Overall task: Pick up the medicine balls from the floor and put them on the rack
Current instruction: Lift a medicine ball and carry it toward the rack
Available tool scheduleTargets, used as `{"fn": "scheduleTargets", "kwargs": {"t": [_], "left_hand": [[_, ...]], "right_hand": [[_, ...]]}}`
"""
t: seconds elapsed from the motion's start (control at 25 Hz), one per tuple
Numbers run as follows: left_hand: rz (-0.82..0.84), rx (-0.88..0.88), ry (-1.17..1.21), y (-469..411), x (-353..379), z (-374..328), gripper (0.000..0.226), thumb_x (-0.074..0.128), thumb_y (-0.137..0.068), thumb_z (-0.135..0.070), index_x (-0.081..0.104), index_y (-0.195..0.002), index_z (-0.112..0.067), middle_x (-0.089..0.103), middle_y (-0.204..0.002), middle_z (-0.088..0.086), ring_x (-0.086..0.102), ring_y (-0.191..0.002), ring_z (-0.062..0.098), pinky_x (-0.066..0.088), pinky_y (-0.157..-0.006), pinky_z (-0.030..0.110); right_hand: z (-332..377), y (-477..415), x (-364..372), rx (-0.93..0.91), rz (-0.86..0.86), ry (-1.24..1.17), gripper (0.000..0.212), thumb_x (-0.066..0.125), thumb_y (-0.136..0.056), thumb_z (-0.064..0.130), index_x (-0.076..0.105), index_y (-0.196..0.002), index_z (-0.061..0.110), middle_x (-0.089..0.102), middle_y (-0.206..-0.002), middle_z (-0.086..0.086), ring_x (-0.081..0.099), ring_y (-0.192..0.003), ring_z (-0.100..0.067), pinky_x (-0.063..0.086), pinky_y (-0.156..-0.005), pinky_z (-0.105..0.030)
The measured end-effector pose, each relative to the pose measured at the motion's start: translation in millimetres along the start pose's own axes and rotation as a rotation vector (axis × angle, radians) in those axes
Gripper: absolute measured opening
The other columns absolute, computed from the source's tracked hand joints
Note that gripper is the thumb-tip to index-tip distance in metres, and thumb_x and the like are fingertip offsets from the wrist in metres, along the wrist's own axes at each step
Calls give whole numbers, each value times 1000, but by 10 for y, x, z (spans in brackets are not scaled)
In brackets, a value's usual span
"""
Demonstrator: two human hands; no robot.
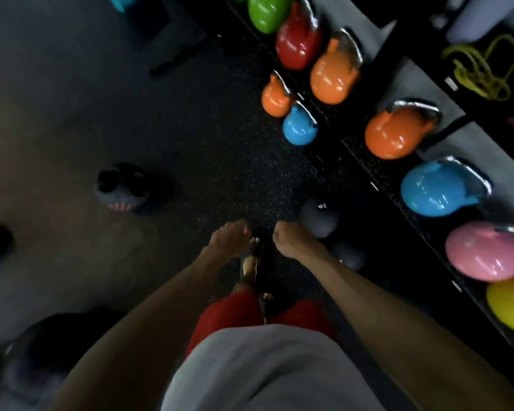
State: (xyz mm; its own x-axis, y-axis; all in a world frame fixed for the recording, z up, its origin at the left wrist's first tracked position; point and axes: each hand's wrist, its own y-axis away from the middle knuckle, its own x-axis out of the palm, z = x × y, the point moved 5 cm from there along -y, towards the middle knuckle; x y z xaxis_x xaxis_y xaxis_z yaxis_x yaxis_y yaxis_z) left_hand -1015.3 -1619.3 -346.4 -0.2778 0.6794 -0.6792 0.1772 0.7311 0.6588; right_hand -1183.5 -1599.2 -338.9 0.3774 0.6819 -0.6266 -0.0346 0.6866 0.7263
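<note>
Below me, on the dark speckled floor (pixel 214 149), both arms hang straight down in front of my red shorts (pixel 229 310). My left hand (pixel 229 238) and my right hand (pixel 294 241) sit close together, apart from each other. Each is empty, with fingers loosely bent and nothing pinched or pressed. The picture is blurred, so I cannot say more about how each finger lies.

Nearest my grip is a grey medicine ball (pixel 318 216). It lies on the floor just beside my right hand, on its outer side and slightly ahead of the knuckles. I cannot tell whether the hand touches it. A second grey ball (pixel 349 256) lies behind the first, beside my right wrist.

Well apart from my left hand, out to the left and further ahead, rests a dark ball with orange marks (pixel 120 188). Near my left elbow there is a large dark ball (pixel 51 348), dim and hard to make out.

Along my right side runs the rack (pixel 484 149). On it stand an orange kettlebell (pixel 395 133), a blue kettlebell (pixel 436 191), a pink kettlebell (pixel 484 250) and a yellow kettlebell (pixel 511 307). The two grey balls lie on the floor between my right arm and the rack's front edge.
</note>
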Motion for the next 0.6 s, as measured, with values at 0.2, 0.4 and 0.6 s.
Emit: {"fn": "scheduleTargets", "kwargs": {"t": [0.2,0.4,0.6], "left_hand": [[-88,-215,226,1077,439,1093,30,45,-102,-32,61,-121,-14,66,-121,9,64,-109,28,52,-92,41],[-241,-445,503,2148,941,2168,26,48,-99,-33,62,-108,-13,69,-111,12,66,-104,33,52,-90,44],[-318,-648,686,3270,1641,3136,27,47,-101,-30,61,-114,-11,68,-114,15,64,-107,36,50,-89,43]], "right_hand": [[762,344,566,-166,142,208,30,41,-105,29,57,-123,11,61,-123,-13,61,-106,-29,51,-86,-41],[1786,746,1332,-371,297,445,30,40,-107,29,56,-127,12,61,-121,-8,61,-103,-25,51,-80,-38],[2808,1258,2510,-559,361,667,29,41,-105,31,58,-122,15,63,-114,-6,63,-96,-22,56,-89,-45]]}}
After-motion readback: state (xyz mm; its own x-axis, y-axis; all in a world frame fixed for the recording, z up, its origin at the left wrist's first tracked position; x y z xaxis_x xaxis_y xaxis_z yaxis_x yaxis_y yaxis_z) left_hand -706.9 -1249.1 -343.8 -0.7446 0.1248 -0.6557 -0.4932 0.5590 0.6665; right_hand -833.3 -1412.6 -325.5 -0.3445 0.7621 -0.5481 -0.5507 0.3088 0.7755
